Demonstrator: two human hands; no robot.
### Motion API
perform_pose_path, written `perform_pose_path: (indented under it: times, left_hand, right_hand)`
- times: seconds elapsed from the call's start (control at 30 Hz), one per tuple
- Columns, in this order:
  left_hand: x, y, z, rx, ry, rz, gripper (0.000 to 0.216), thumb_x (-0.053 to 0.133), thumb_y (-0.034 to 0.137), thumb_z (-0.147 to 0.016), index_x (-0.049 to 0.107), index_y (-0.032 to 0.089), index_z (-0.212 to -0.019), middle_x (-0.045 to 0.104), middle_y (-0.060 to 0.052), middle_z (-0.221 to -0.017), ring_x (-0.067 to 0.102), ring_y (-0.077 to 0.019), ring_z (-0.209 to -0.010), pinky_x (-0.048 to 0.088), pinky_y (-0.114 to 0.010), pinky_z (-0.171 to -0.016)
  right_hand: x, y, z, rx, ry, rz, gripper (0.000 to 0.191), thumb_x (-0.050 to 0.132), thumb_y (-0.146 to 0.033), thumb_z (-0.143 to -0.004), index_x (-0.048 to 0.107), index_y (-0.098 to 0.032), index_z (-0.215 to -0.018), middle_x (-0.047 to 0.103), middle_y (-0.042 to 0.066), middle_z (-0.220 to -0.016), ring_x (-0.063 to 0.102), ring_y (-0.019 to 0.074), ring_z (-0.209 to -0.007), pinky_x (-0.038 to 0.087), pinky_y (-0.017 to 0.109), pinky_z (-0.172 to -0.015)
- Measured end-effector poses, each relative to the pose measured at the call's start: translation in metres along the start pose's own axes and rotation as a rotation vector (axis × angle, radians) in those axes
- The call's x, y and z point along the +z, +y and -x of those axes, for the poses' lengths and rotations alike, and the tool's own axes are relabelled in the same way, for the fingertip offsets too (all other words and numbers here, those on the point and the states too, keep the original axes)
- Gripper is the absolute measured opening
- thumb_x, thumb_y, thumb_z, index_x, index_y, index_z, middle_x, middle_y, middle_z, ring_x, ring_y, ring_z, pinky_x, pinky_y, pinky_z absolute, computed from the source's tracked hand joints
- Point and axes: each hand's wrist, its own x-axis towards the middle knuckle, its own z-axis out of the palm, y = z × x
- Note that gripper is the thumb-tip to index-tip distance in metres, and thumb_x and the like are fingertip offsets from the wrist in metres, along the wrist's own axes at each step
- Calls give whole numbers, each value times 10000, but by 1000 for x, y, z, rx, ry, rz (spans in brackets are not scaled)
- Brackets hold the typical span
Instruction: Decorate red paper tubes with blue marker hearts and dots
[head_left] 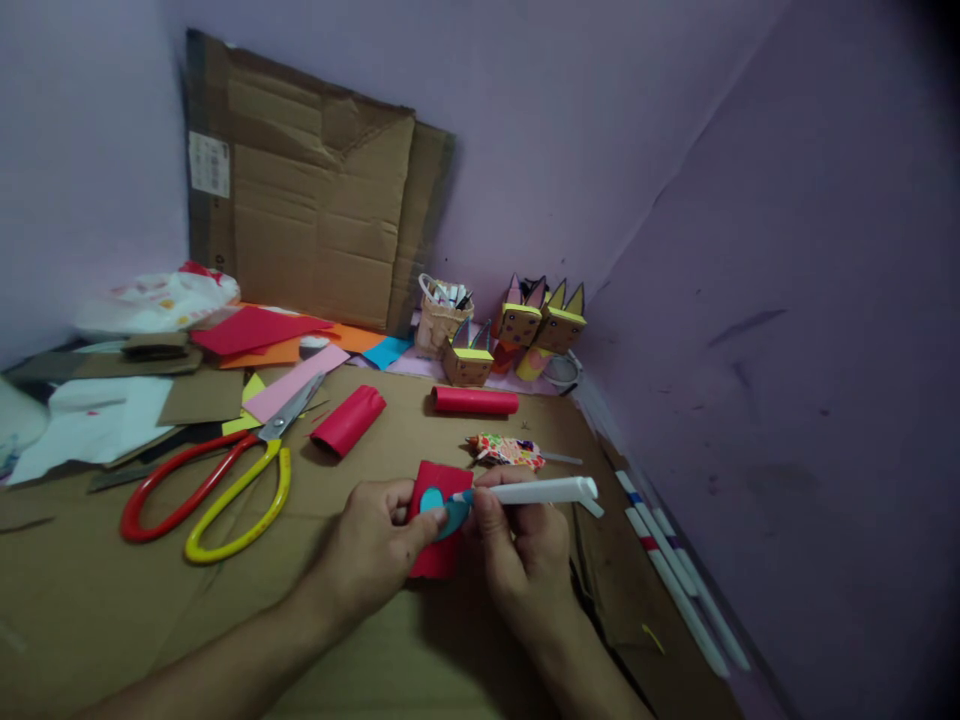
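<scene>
My left hand (379,540) is closed round a red paper tube (435,562), its thumb pressed on the front. A light blue heart-shaped piece (432,500) lies on the tube's face. In my right hand (525,545) is a white marker (536,491) with a blue tip end, held like a pen. The tip touches or hovers right over the blue piece; I cannot tell which. Behind my hands lie a second red tube (349,422), a thin red roll (475,401) and a glue gun (506,451) with a colourful patterned body.
Scissors (259,440) with red and yellow handles lie at left, beside paper and cardboard scraps (202,395). Several markers (675,565) line the right edge. At the back stand a pen holder (442,325), small cardboard figures (541,325) and a leaning cardboard sheet (307,190).
</scene>
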Motion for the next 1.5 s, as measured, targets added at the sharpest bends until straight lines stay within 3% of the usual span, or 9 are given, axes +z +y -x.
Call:
perform_pose_path:
  times: [0.43,0.63,1.0,1.2,1.27,1.37,1.5]
  left_hand:
    - [-3,-4,0,26,18,-5,327,655,474,-632,582,156,-619,533,4,-544,466,-127,-548,349,-221,-482]
    - [-2,-4,0,13,8,11,330,633,474,-617,566,151,-627,499,14,-546,410,-108,-517,320,-227,-473]
    - [-3,-2,1,-1,42,43,334,650,469,-605,578,144,-632,526,-1,-573,449,-125,-547,344,-238,-501]
    - [-2,-2,1,-7,14,70,347,655,468,-617,584,133,-665,516,2,-582,423,-112,-544,328,-230,-490]
    - [-3,-2,2,-4,-39,74,359,646,477,-632,586,130,-701,518,0,-597,432,-119,-558,339,-234,-502]
    - [-4,-1,4,27,-107,51,354,627,479,-659,578,133,-720,518,-2,-621,430,-121,-575,340,-233,-512]
    - [-5,1,7,63,-142,-18,321,600,466,-689,540,151,-679,503,1,-630,416,-120,-583,324,-227,-507]
  right_hand:
    - [-2,2,0,37,23,21,96,467,-255,-918,531,-202,-868,601,18,-723,558,137,-583,437,270,-542]
    - [-2,1,-3,41,15,0,111,454,-251,-925,525,-204,-854,557,-16,-645,535,122,-532,428,254,-516]
    - [-7,0,-2,62,73,129,146,496,-303,-909,561,-200,-829,615,9,-669,560,138,-549,421,269,-528]
    - [-3,-1,-4,205,169,-179,124,498,-326,-917,568,-225,-935,610,-16,-656,606,145,-607,496,290,-618]
    - [-1,-3,-5,285,142,-318,163,567,-337,-872,546,-239,-1001,672,26,-844,656,178,-767,528,324,-698]
    - [-1,-5,-7,368,-20,-453,327,697,-328,-746,530,-253,-1017,664,56,-1029,660,212,-888,539,335,-733]
    - [-3,-11,-10,369,-144,-369,351,737,-255,-652,538,-254,-941,606,-21,-774,580,140,-610,488,245,-542]
